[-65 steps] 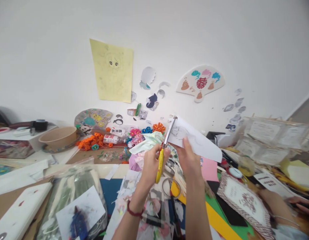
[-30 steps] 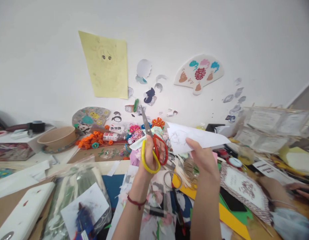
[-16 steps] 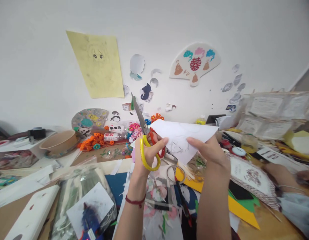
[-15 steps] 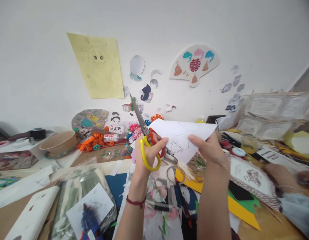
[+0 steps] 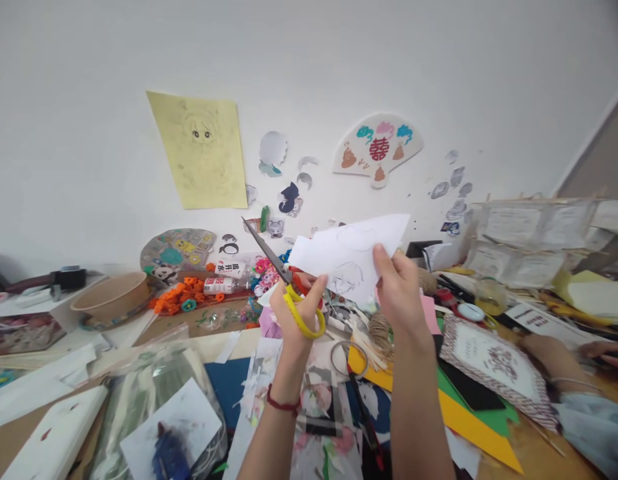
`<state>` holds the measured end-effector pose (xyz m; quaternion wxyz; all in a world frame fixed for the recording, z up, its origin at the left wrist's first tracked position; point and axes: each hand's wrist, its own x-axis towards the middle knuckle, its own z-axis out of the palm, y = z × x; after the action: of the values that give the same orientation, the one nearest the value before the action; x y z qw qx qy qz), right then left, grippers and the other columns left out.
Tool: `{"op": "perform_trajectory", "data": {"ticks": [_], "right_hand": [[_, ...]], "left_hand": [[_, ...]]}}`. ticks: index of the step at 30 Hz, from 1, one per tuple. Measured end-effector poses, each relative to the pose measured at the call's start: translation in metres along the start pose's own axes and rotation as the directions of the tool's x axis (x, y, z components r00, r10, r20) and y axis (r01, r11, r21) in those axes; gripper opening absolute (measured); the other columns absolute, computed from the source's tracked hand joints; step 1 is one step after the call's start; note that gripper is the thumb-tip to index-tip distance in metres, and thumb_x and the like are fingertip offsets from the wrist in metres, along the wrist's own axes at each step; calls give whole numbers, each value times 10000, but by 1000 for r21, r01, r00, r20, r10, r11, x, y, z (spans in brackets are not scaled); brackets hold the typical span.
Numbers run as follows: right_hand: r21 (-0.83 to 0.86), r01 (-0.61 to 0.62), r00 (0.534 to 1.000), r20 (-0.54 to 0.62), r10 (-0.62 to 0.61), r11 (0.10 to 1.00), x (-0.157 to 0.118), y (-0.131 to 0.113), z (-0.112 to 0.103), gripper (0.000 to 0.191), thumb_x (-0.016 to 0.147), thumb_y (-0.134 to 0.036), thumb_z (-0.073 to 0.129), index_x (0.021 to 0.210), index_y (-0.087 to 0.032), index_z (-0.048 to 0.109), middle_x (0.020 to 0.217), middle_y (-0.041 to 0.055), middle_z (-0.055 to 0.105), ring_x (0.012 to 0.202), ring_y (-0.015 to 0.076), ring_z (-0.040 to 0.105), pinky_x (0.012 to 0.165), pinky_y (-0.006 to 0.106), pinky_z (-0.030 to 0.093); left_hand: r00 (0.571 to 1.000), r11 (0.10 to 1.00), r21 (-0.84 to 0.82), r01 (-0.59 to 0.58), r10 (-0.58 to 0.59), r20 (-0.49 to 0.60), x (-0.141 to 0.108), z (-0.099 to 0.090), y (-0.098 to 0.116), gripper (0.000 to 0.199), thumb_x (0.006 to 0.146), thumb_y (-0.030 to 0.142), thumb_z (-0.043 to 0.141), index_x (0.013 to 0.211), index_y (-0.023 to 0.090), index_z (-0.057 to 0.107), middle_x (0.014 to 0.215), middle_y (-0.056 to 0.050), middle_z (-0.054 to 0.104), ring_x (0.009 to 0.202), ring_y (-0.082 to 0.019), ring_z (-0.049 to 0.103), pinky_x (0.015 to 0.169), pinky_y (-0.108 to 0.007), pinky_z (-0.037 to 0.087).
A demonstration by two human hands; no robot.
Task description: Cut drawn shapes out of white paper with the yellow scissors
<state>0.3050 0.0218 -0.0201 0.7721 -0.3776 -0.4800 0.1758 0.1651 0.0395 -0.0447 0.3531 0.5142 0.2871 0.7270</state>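
Observation:
My left hand (image 5: pixel 295 313) is closed around scissors (image 5: pixel 275 260) with one yellow and one red handle. Their blades point up and to the left, away from the paper. A white sheet of paper (image 5: pixel 356 250) with a pencil drawing of a face is held up in front of me. My right hand (image 5: pixel 401 283) pinches its right side, thumb on the drawn face's side. The left thumb lies at the sheet's lower left edge; whether it grips the paper too I cannot tell.
Below my hands lie a tape ring (image 5: pixel 349 358) and paper scraps. A twine ball (image 5: pixel 382 331) sits behind my right wrist. Further left are a round bowl (image 5: pixel 110 298) and orange crafts (image 5: pixel 181 297). At right, another person's hand (image 5: pixel 551 360) rests beside a framed piece (image 5: pixel 496 367).
The paper has turned in my hands, its right end now tipped upward. My right hand has shifted left and up. The scissors have lowered slightly, and the view has shifted.

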Motion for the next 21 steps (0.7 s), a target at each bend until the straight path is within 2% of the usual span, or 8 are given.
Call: {"op": "perform_trajectory", "data": {"ticks": [4, 7, 11, 14, 16, 17, 20, 21], "right_hand": [[33, 11, 1000, -30, -10, 999, 3, 6, 1, 334, 828, -508, 656, 726, -191, 623, 677, -14, 620, 701, 151, 571, 654, 274, 482], [122, 25, 997, -71, -16, 992, 4, 5, 1, 308, 830, -494, 660, 833, -186, 674, 744, 7, 680, 788, 180, 636, 744, 306, 523], [319, 49, 996, -87, -22, 946, -1, -6, 4, 246, 836, -420, 681, 940, -197, 695, 882, 27, 741, 908, 188, 689, 865, 336, 538], [414, 20, 998, -70, 10, 910, -12, -20, 7, 257, 836, -379, 685, 1026, -206, 694, 1031, 52, 755, 1020, 198, 691, 956, 376, 524], [451, -33, 998, -31, 53, 892, -24, -28, 8, 305, 833, -358, 685, 1103, -217, 680, 1138, 65, 739, 1087, 205, 677, 1008, 404, 504], [465, -63, 997, -6, 74, 883, -31, -32, 9, 332, 828, -344, 687, 1138, -226, 671, 1184, 66, 726, 1116, 204, 669, 1035, 411, 488], [499, -167, 986, 81, 146, 851, -62, -36, 9, 410, 820, -321, 690, 1221, -257, 637, 1279, 57, 687, 1178, 197, 643, 1096, 422, 440], [504, -214, 977, 112, 182, 837, -76, -34, 9, 427, 823, -335, 684, 1240, -265, 626, 1298, 57, 677, 1191, 201, 637, 1100, 433, 435]], "left_hand": [[999, 997, 65, -40, 38, 39, 6, -3, -4, 325, 746, 343, 711, 612, 207, 447, 621, 14, 627, 575, -122, 595, 626, -258, 497], [995, 985, 151, -86, 76, 70, 11, -14, 3, 321, 759, 386, 709, 637, 209, 470, 704, -28, 705, 695, -167, 675, 702, -278, 524], [984, 935, 320, -154, 115, 138, 13, -38, 30, 278, 783, 445, 676, 730, 204, 550, 870, -62, 758, 795, -202, 705, 717, -283, 515], [980, 868, 467, -170, 98, 173, 6, -56, 57, 251, 779, 444, 672, 786, 201, 610, 819, -54, 745, 766, -222, 688, 714, -304, 489], [979, 794, 586, -160, 52, 197, -6, -69, 74, 281, 741, 453, 701, 830, 198, 626, 794, -57, 725, 767, -254, 677, 722, -333, 474], [977, 730, 666, -154, 12, 212, -14, -77, 80, 311, 736, 462, 702, 873, 193, 626, 818, -69, 720, 796, -278, 676, 736, -352, 471], [955, 496, 852, -168, -134, 266, -45, -104, 92, 451, 804, 448, 619, 1131, 147, 547, 1052, -158, 687, 991, -351, 654, 801, -411, 468], [942, 466, 866, -181, -170, 288, -58, -114, 94, 506, 823, 418, 589, 1220, 123, 482, 1130, -191, 656, 1053, -358, 635, 819, -417, 469]]}}
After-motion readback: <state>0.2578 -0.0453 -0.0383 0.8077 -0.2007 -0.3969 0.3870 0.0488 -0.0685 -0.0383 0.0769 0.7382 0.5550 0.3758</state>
